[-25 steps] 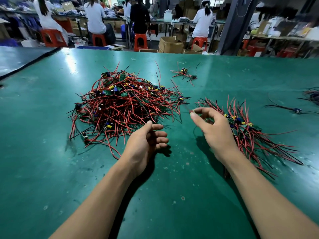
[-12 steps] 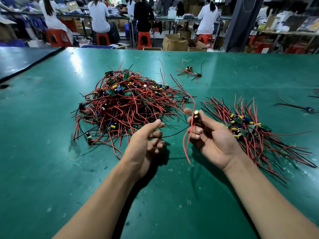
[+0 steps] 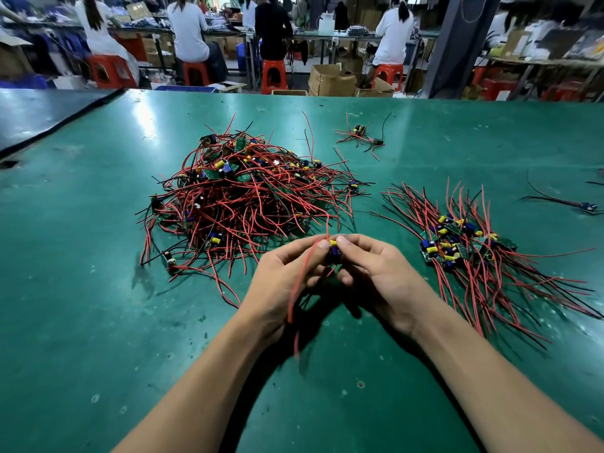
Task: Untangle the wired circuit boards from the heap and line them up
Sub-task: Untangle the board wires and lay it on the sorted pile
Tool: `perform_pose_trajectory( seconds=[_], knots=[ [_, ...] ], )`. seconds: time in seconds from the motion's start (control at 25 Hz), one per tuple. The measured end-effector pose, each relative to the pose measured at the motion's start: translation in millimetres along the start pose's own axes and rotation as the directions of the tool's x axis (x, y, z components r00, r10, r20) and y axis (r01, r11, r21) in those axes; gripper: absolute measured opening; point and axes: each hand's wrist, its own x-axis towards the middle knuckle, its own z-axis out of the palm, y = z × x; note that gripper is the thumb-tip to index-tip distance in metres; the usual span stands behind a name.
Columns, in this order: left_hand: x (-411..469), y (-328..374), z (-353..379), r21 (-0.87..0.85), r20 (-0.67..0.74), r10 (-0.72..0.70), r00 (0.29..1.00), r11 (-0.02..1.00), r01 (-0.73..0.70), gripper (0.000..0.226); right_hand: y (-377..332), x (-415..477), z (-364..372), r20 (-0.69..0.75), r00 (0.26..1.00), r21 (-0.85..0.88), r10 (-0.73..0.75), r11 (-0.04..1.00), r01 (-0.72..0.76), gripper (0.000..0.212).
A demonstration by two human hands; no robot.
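Both hands are together at the centre of the green matted counter (image 3: 98, 289), on the near side of the heap.

Left hand (image 3: 284, 276): fingers curled, thumb + forefinger tips pinching a small wired circuit board (image 3: 334, 248) w/ yellow and blue components.

Right hand (image 3: 376, 273): same pinch from the opp. side, other fingers curled under. The thumb tips nearly meet over the board.

The board is held clear of the counter, between the two hands. A long red wire (image 3: 299, 282) droops from it across the left palm and past the wrist. A red lead shows just above the thumbs; can't tell if it belongs to the board or the heap.

Big tangled heap of red- and black-wired green boards (image 3: 248, 197): just beyond the hands, left of centre.

Sorted group of wired boards (image 3: 464, 243): right of the right hand and apart from it, boards clustered, wires fanned approx. parallel.

Small loose clump of boards (image 3: 359, 134): far side.

Single board w/ black wires (image 3: 588, 207): right edge.
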Motion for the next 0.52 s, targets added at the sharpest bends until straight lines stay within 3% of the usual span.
perform_pose_trajectory(
  seconds=[0.24,0.36,0.52],
  knots=[
    [-1,4,-2,-0.064,-0.042,-0.031,0.999,0.998,0.028,0.016,-2,-5,-6,0.06,0.995,-0.295,-0.084,0.951,0.098,0.026],
    [-1,7,0,-0.129,-0.06,-0.034,0.998,0.991,0.026,0.013,-3,-6,-6,0.098,0.991,-0.307,-0.093,0.944,0.119,0.022],
    [-3,10,-3,-0.247,-0.063,-0.156,0.986,0.959,0.136,0.015,-2,-8,-5,0.192,0.981,-0.312,-0.014,0.947,0.075,0.018]
  ],
)
